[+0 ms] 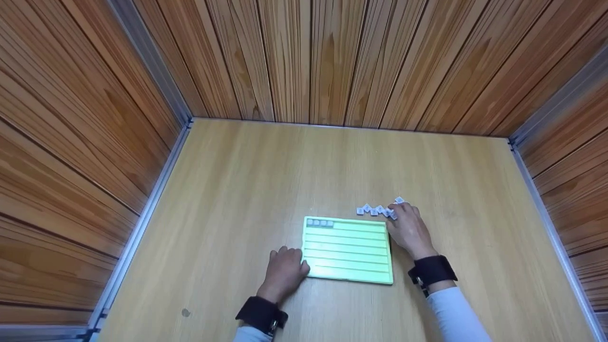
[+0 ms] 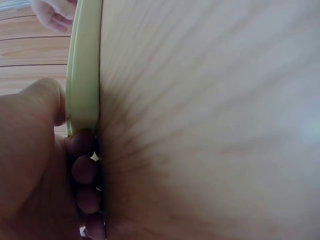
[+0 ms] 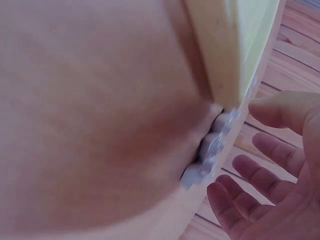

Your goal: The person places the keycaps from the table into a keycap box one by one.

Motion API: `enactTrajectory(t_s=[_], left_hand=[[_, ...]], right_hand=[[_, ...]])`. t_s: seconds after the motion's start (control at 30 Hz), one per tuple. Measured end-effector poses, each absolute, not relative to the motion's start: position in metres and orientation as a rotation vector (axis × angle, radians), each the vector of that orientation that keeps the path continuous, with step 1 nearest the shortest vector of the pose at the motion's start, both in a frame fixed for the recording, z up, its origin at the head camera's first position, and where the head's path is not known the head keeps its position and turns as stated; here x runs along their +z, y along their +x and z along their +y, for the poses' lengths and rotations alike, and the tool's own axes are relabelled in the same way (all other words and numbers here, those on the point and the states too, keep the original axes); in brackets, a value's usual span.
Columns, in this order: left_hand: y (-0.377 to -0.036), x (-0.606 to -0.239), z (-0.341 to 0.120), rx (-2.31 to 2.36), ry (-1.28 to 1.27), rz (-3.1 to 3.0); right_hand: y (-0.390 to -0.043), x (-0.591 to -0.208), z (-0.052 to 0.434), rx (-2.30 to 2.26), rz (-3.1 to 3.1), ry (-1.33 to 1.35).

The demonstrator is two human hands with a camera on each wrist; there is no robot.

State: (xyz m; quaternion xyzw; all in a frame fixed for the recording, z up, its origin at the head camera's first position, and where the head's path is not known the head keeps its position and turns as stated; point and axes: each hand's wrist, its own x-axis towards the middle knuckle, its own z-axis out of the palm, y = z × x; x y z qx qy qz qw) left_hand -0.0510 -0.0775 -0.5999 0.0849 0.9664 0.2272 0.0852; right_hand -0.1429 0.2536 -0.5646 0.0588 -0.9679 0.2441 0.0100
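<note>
A pale green board [image 1: 349, 256] with ruled rows lies flat on the wooden table. Several small grey tiles [image 1: 319, 223] sit in its top row at the left. My left hand [image 1: 295, 267] grips the board's left edge [image 2: 82, 65], fingers [image 2: 83, 170] curled against the rim and thumb beside it. A short line of loose white tiles [image 1: 375, 210] lies just beyond the board's far right corner. My right hand [image 1: 398, 214] hovers over that line's right end, fingers [image 3: 272, 150] spread and relaxed, nothing held. The tiles [image 3: 215, 145] lie close to the board's corner [image 3: 232, 50].
The table [image 1: 285, 171] is boxed in by wood-panelled walls [image 1: 308, 57] on the left, back and right, with metal strips along the corners. A small dark mark [image 1: 185, 312] shows near the front left.
</note>
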Motion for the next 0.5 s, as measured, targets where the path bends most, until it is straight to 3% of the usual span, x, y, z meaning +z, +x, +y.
enactTrajectory(t_s=[0.5], left_hand=[[-0.049,-0.600,-0.077,0.686,0.266,2.894]], right_hand=[[-0.139,-0.567,0.279,0.764,-3.019,0.103]])
